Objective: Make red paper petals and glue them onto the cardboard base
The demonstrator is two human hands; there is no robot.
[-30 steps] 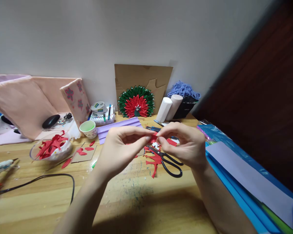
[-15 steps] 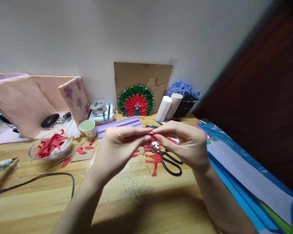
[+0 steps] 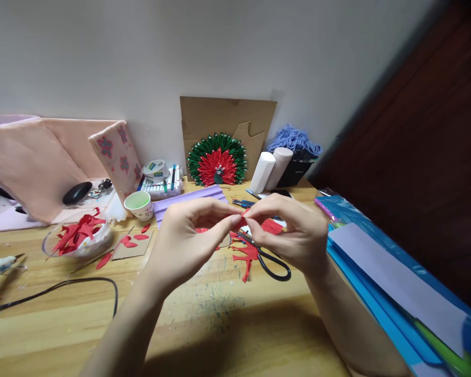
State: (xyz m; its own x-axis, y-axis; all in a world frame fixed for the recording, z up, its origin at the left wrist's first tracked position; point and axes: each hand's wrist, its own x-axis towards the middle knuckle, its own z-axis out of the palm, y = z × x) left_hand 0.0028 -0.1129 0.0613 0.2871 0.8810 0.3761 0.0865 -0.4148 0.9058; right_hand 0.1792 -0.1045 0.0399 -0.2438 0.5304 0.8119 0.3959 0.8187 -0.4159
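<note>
Both hands: your left hand [image 3: 188,235] and right hand [image 3: 294,230] meet above the middle of the wooden table [image 3: 220,324], each pinching the same small red paper piece [image 3: 243,220] between thumb and fingertips.
Red paper piece: you see only a sliver between the fingertips; its shape is mostly covered, so you cannot tell its outline.
Below your hands: black scissors [image 3: 269,259] lie at 5 o'clock of the piece, blades partly hidden by your right hand, on jagged red scraps [image 3: 246,256].
Behind the fingers: another red scrap [image 3: 272,226] shows at 3 o'clock; what it lies on is hard to make out.
9 o'clock: a clear bowl of red offcuts [image 3: 78,238], red petals on a cardboard square [image 3: 133,245], a green-lined paper cup [image 3: 139,204].
12 o'clock: a green and red paper fan [image 3: 216,159] leans on cardboard [image 3: 227,118].
Far left edge: a glue gun [image 3: 0,264] is cut off; its black cable [image 3: 82,285] runs out of frame.
3 o'clock: blue and pale sheets [image 3: 384,277] are cropped by the frame.
</note>
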